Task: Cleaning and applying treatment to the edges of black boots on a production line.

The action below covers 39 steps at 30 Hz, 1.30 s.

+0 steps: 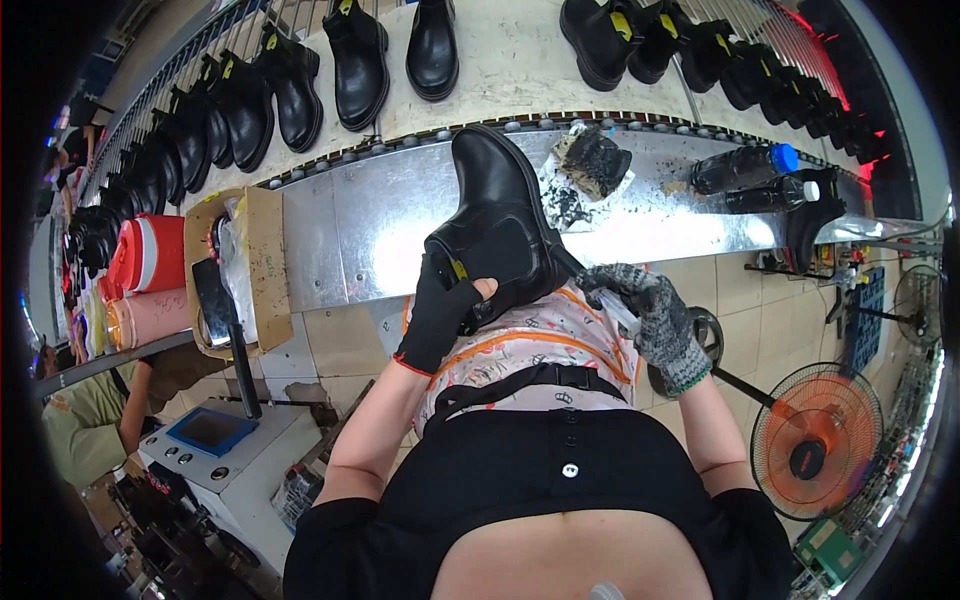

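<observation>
Close in, the black ankle boot (pixel 497 228) rests heel-down against the person's patterned apron (pixel 545 345), toe pointing away over the edge of the metal table (pixel 380 225). The left hand (pixel 441 312), in a black glove, is clamped round the boot's heel and back collar from below, thumb showing bare at the elastic side panel. Just to the right of the boot, the right hand (pixel 655 312), in a speckled grey knit glove, is closed around a thin pale tool (pixel 615 308) whose dark end reaches to the boot's lower side; what kind of tool it is cannot be made out, as the glove hides most of it.

Beyond the boot, on the table, lies a grimy black sponge (pixel 592 160) on a stained sheet, and further right two dark plastic bottles (pixel 752 178) on their sides. To the left a cardboard box (pixel 240 265) sits at the table's end. Past the table a pale conveyor belt (pixel 510 60) carries more black boots (pixel 358 60), the rows curving away to both sides. At lower right an orange floor fan (pixel 815 440) stands on the tiles.
</observation>
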Motion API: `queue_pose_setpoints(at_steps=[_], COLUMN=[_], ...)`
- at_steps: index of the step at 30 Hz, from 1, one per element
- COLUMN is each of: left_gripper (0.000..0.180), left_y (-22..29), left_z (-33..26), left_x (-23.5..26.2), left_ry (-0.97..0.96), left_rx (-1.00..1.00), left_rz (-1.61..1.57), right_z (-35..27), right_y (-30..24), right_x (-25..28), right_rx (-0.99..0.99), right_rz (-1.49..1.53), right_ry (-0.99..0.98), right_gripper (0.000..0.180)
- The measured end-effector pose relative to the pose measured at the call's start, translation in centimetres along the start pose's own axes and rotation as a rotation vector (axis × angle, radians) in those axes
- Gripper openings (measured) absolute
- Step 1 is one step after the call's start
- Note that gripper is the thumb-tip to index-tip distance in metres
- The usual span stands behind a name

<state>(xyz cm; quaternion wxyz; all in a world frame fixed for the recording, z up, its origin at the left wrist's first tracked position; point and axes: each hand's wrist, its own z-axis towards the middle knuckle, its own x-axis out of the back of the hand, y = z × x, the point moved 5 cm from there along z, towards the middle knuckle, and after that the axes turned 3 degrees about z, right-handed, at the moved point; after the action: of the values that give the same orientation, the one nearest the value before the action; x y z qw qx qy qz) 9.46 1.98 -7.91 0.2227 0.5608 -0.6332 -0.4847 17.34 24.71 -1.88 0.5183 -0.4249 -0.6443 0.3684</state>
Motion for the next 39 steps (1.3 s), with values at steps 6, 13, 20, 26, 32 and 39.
queue_pose_setpoints(at_steps=[6, 13, 20, 26, 32, 39], left_gripper=[0.062, 0.052, 0.043, 0.038, 0.039, 0.04], left_y=[0.0, 1.0, 1.9, 2.9, 4.7, 8.5], left_z=[0.6, 1.0, 1.2, 1.3, 2.2, 10.2], left_x=[-1.2, -2.6, -2.8, -2.7, -1.9, -1.1], left_ry=[-0.023, -0.009, -0.017, -0.049, -0.043, -0.163], left_rx=[0.053, 0.104, 0.133, 0.099, 0.127, -0.042], left_rz=[-0.212, -0.382, -0.475, -0.484, -0.596, -0.212], right_z=[-2.0, -3.5, -4.1, -4.1, -0.3, 1.7], right_y=[-1.5, -3.9, -3.1, -1.7, 0.7, 14.3], right_x=[0.9, 1.9, 1.7, 3.2, 3.2, -4.7], right_rx=[-0.075, 0.167, 0.232, -0.031, -0.086, -0.171], right_rz=[-0.032, -0.141, -0.095, 0.614, 0.851, 0.301], right_ry=[0.014, 0.075, 0.125, 0.047, 0.384, 0.342], right_gripper=[0.027, 0.027, 0.027, 0.034, 0.068, 0.03])
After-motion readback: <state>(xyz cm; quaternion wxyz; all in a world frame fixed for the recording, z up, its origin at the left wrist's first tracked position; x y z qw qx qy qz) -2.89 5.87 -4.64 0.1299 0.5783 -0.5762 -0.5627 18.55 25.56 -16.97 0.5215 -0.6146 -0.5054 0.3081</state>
